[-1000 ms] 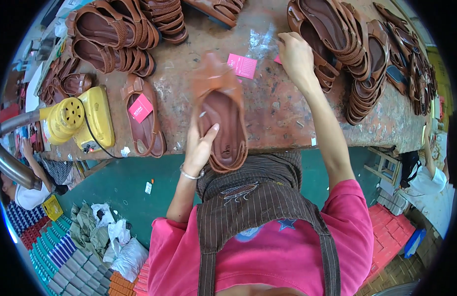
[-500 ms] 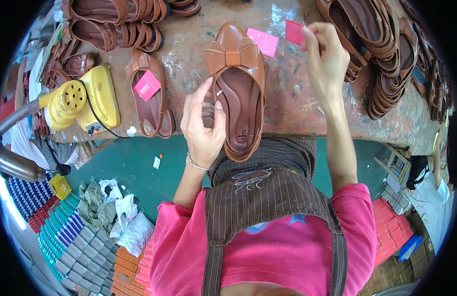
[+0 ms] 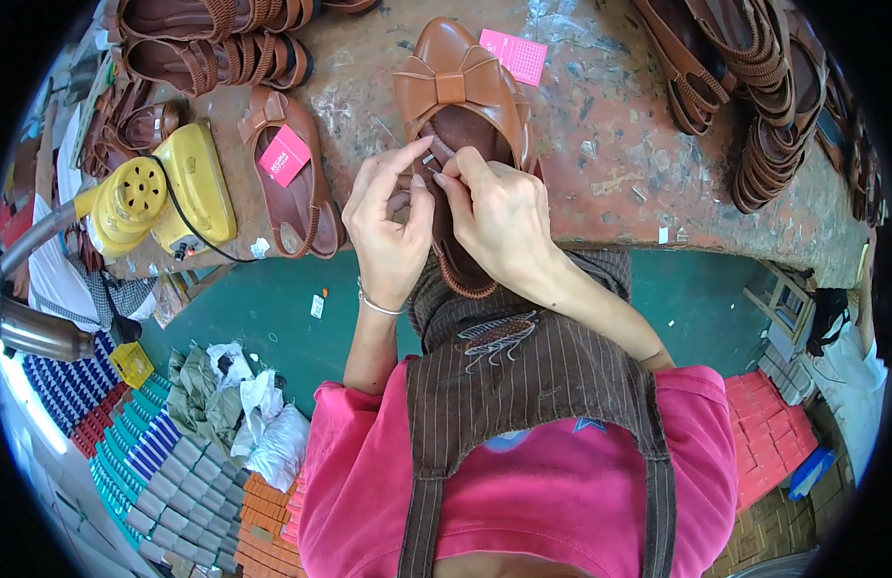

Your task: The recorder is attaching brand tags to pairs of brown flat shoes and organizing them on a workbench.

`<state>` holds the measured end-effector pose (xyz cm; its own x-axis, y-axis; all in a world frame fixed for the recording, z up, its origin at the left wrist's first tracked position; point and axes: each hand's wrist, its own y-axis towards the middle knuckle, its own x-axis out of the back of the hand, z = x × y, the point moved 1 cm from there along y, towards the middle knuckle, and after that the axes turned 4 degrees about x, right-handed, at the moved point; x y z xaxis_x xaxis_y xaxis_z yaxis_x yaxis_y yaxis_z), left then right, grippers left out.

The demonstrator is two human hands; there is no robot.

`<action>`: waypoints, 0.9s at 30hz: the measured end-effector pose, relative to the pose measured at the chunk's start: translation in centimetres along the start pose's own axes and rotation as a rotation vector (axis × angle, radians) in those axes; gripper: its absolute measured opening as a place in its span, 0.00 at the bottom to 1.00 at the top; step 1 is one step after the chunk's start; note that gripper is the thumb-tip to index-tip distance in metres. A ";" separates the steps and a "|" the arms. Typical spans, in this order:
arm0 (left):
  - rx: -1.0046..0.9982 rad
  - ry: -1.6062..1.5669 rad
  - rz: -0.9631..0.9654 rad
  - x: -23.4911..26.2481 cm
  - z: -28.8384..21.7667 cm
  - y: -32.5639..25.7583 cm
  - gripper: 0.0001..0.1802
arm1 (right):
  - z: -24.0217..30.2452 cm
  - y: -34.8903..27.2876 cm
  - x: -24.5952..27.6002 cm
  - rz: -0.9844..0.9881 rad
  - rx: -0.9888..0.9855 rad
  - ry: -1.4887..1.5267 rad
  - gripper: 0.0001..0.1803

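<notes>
A brown leather flat shoe (image 3: 451, 53) with a bow lies toe away from me, its heel jutting past the table's near edge. On its left rim, my left hand (image 3: 393, 217) is closed, thumb and index finger curled around the edge. My right hand (image 3: 504, 212) reaches over the insole from the right. Its thumb and index finger are pinched together close to a small white label (image 3: 428, 160) at the inner rim. What they hold is hidden. A pink printed card (image 3: 515, 56) lies on the table beside the toe.
A matching bow shoe (image 3: 316, 178) with a pink card (image 3: 285, 156) in it lies to the left. Beyond it stands a yellow lamp base (image 3: 195, 183). Stacked brown sandals (image 3: 214, 58) fill the far left; more brown shoes (image 3: 773, 144) pile up at the right of the worn table (image 3: 600, 202).
My right hand has come from the far right, where it held a pink card, down to the shoe's opening. That card no longer shows in my fingers. My left hand stays at the rim.
</notes>
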<state>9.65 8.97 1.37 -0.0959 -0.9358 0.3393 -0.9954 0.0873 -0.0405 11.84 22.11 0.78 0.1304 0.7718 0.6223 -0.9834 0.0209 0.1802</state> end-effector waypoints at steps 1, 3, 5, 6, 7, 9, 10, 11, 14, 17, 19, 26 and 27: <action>0.002 0.000 0.000 0.0 -0.1 0.0 0.20 | 0.1 0.0 -0.1 0.002 -0.001 0.000 0.06; 0.007 -0.018 -0.001 -0.1 -0.4 0.0 0.20 | 0.2 0.2 -0.1 -0.009 -0.010 -0.021 0.06; 0.007 -0.030 -0.002 -0.1 -0.3 -0.1 0.20 | 0.3 0.3 -0.1 -0.004 -0.001 -0.018 0.06; 0.005 -0.042 -0.003 -0.1 -0.2 -0.1 0.20 | 0.3 0.4 -0.1 0.000 0.008 -0.015 0.07; 0.006 -0.042 -0.003 -0.1 -0.2 -0.1 0.20 | 0.4 0.4 -0.1 0.002 0.008 -0.015 0.07; 0.009 -0.044 -0.005 0.0 -0.2 -0.1 0.20 | 0.4 0.4 -0.1 -0.003 -0.004 -0.021 0.06; 0.009 -0.045 -0.006 0.0 -0.2 -0.1 0.20 | 0.4 0.4 -0.1 -0.002 -0.003 -0.021 0.06; 0.005 -0.043 -0.004 -0.1 -0.2 -0.1 0.20 | 0.4 0.4 -0.1 -0.005 -0.007 -0.016 0.06; -0.002 -0.038 -0.005 -0.1 -0.2 -0.1 0.20 | 0.4 0.4 0.0 -0.006 -0.010 -0.016 0.06; -0.003 -0.031 -0.009 0.0 -0.2 -0.1 0.21 | 0.4 0.4 0.0 -0.006 -0.006 -0.018 0.06; -0.001 -0.027 -0.011 0.0 -0.2 -0.1 0.21 | 0.5 0.4 0.0 -0.006 -0.002 -0.015 0.06; -0.014 -0.039 -0.022 -0.1 0.0 -0.1 0.21 | 0.3 0.3 -0.2 -0.007 0.010 -0.009 0.06; -0.012 -0.039 -0.023 -0.1 0.0 -0.1 0.21 | 0.3 0.3 -0.2 -0.006 0.013 -0.009 0.06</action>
<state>9.73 9.01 1.32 -0.0730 -0.9503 0.3028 -0.9973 0.0698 -0.0215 11.58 21.78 0.95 0.1375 0.7660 0.6280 -0.9809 0.0172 0.1938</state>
